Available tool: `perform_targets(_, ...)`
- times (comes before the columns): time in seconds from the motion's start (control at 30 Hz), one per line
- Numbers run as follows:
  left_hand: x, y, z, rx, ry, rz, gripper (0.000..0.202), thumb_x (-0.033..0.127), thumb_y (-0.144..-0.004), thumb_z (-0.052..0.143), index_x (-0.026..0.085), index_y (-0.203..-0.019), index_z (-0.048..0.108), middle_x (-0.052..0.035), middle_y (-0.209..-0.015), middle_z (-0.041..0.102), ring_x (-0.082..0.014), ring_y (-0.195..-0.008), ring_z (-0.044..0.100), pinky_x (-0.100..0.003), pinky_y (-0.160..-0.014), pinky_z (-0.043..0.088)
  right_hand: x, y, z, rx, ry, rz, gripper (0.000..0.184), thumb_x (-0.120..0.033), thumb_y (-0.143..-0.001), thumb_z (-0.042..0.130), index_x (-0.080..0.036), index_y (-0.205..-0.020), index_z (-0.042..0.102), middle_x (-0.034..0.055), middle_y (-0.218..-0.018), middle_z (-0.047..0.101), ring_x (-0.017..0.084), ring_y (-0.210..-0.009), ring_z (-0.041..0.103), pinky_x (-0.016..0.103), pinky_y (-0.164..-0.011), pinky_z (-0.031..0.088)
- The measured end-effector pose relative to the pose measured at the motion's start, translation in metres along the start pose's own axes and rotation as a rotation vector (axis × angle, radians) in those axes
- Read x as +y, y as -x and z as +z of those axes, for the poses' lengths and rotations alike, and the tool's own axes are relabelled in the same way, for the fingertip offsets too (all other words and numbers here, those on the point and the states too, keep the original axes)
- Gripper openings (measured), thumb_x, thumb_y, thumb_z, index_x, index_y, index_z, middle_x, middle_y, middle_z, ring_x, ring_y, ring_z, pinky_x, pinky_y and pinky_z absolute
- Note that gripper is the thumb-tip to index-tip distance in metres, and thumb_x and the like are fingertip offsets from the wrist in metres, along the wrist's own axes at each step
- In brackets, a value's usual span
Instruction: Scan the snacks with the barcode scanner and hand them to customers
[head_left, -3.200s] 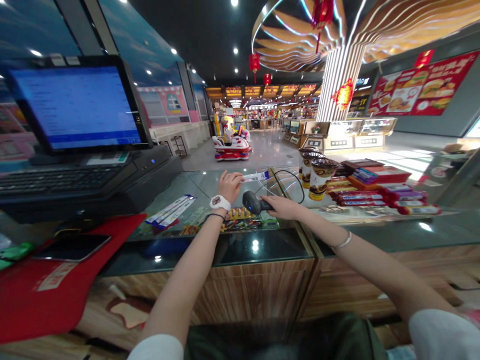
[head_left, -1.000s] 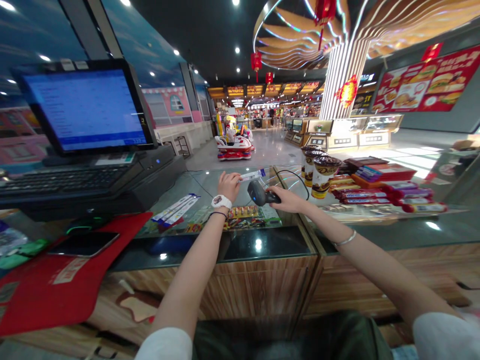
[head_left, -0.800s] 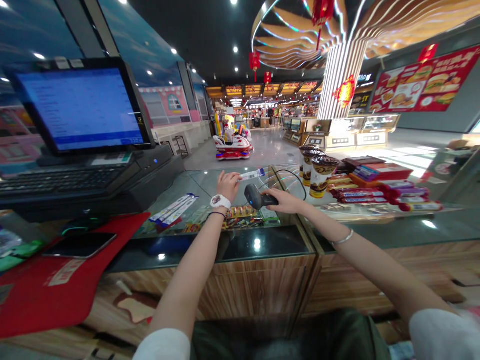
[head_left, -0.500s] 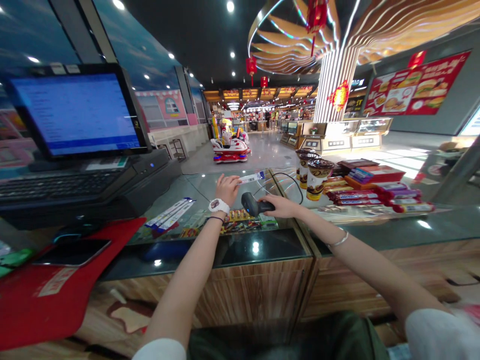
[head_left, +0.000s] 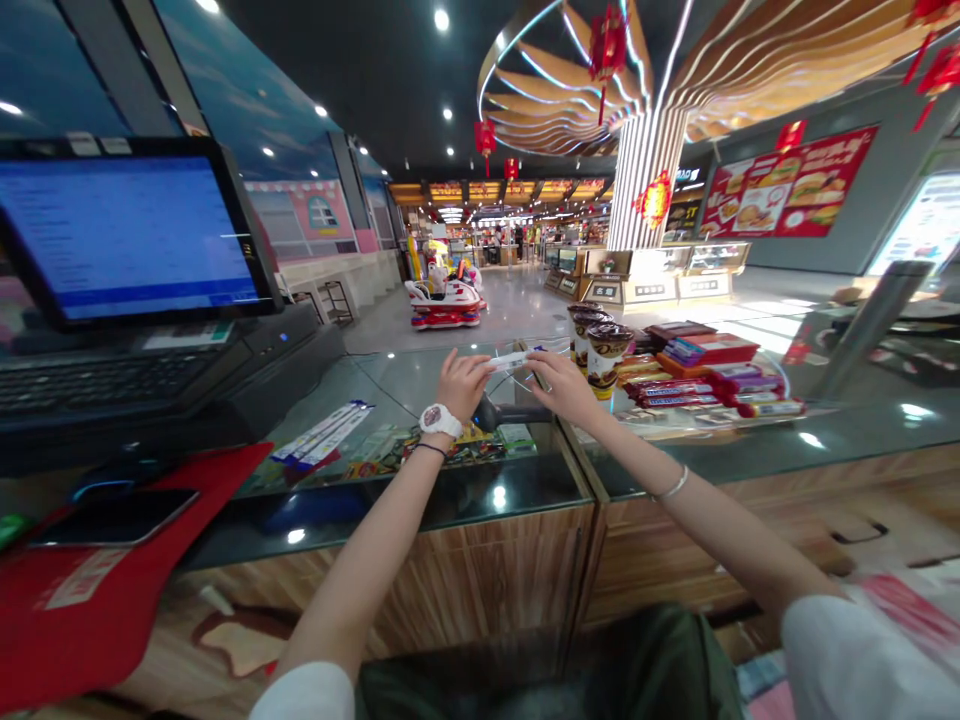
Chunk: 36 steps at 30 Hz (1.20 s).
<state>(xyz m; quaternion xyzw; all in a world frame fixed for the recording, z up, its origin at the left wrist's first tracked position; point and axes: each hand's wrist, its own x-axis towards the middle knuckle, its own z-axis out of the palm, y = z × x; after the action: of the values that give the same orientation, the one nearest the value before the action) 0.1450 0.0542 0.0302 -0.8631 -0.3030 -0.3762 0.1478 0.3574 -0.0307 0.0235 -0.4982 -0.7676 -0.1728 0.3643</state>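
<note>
A slim white-and-blue packet (head_left: 510, 362) is stretched between my two hands above the glass counter. My left hand (head_left: 463, 386), with a white watch on the wrist, pinches its left end. At the other end, the fingers of my right hand (head_left: 559, 383) close on the packet. Just below them, a black barcode scanner (head_left: 517, 414) lies on the glass, its head partly hidden behind my left hand. More long white-and-blue packets (head_left: 324, 436) lie side by side to the left of my left forearm.
Brown Dove cups (head_left: 606, 358) and a pile of wrapped bars (head_left: 679, 393) stand on the counter at right. On the left are a monitor (head_left: 139, 235), a keyboard (head_left: 112, 372) and a phone (head_left: 116, 518) on a red mat (head_left: 135, 590).
My right hand has let go of the barcode scanner, which now rests on the counter, and has taken the right end of the packet. The view has shifted slightly to the right.
</note>
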Motion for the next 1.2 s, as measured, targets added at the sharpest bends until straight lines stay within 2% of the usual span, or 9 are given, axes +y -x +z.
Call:
perform_targets(0.1, 0.02, -0.004, -0.001, -0.01, 0.022, 0.07, 0.019, 0.025, -0.096, 0.053, 0.029, -0.105, 0.07, -0.0014, -0.12, 0.072, -0.0198, -0.111, 0.064, -0.05, -0.119, 0.029, 0.004, 0.012, -0.018, 0.012, 0.071, -0.007, 0.034, -0.021, -0.094, 0.049, -0.021, -0.127, 0.059, 0.0113, -0.141, 0.056, 0.027, -0.132, 0.049, 0.05, -0.114, 0.035)
perform_targets(0.27, 0.059, -0.012, 0.01, -0.028, 0.091, 0.185, 0.02, 0.024, -0.096, 0.054, 0.029, -0.106, 0.07, -0.0023, -0.119, 0.072, -0.0188, -0.112, 0.064, -0.05, -0.12, 0.028, 0.017, 0.039, -0.034, 0.029, 0.157, -0.008, 0.031, -0.024, -0.097, 0.049, -0.021, -0.126, 0.06, 0.0095, -0.14, 0.059, 0.024, -0.134, 0.049, 0.048, -0.119, 0.029)
perform_targets(0.5, 0.113, -0.026, 0.041, -0.037, 0.192, 0.338, 0.019, 0.025, -0.096, 0.054, 0.027, -0.106, 0.071, -0.0025, -0.117, 0.072, -0.0184, -0.111, 0.064, -0.052, -0.118, 0.032, 0.046, 0.082, -0.052, 0.196, 0.237, 0.007, 0.021, -0.023, -0.097, 0.052, -0.023, -0.111, 0.068, 0.008, -0.112, 0.072, 0.022, -0.108, 0.065, 0.048, -0.113, 0.037)
perform_targets(0.63, 0.141, -0.036, 0.061, -0.084, 0.217, 0.41, 0.019, 0.024, -0.095, 0.055, 0.027, -0.107, 0.07, -0.0027, -0.118, 0.072, -0.0188, -0.111, 0.064, -0.052, -0.117, 0.033, 0.064, 0.111, -0.069, 0.252, 0.301, 0.006, 0.018, -0.023, -0.097, 0.052, -0.022, -0.107, 0.068, 0.007, -0.11, 0.073, 0.021, -0.104, 0.066, 0.045, -0.111, 0.04)
perform_targets(0.8, 0.177, -0.044, 0.082, -0.191, 0.21, 0.492, 0.028, 0.019, -0.093, 0.054, 0.026, -0.118, 0.066, -0.0041, -0.13, 0.066, -0.0216, -0.115, 0.061, -0.055, -0.118, 0.03, 0.089, 0.145, -0.091, 0.215, 0.317, 0.106, 0.02, -0.024, -0.098, 0.049, -0.023, -0.107, 0.068, 0.0074, -0.111, 0.073, 0.021, -0.106, 0.065, 0.045, -0.11, 0.04)
perform_targets(0.97, 0.207, -0.052, 0.099, -0.291, 0.197, 0.553, 0.033, 0.013, -0.093, 0.047, 0.021, -0.12, 0.064, -0.0067, -0.131, 0.063, -0.0213, -0.119, 0.059, -0.051, -0.119, 0.028, 0.113, 0.173, -0.105, 0.159, 0.304, 0.219, 0.021, -0.023, -0.096, 0.049, -0.022, -0.105, 0.068, 0.0085, -0.114, 0.072, 0.022, -0.11, 0.065, 0.047, -0.113, 0.037)
perform_targets(1.1, 0.226, -0.062, 0.116, -0.351, 0.187, 0.577, 0.032, 0.012, -0.093, 0.048, 0.021, -0.119, 0.064, -0.0068, -0.128, 0.064, -0.0216, -0.119, 0.059, -0.049, -0.117, 0.03, 0.128, 0.187, -0.11, 0.096, 0.28, 0.342, 0.022, -0.019, -0.092, 0.049, -0.023, -0.104, 0.067, 0.0074, -0.117, 0.072, 0.023, -0.113, 0.064, 0.05, -0.114, 0.034)
perform_targets(1.2, 0.236, -0.069, 0.127, -0.391, 0.206, 0.54, 0.032, 0.012, -0.092, 0.052, 0.022, -0.119, 0.064, -0.0068, -0.128, 0.065, -0.0221, -0.118, 0.06, -0.046, -0.111, 0.038, 0.137, 0.191, -0.11, 0.079, 0.268, 0.421, 0.022, -0.017, -0.089, 0.05, -0.022, -0.103, 0.066, 0.0079, -0.122, 0.071, 0.024, -0.123, 0.06, 0.052, -0.115, 0.032)
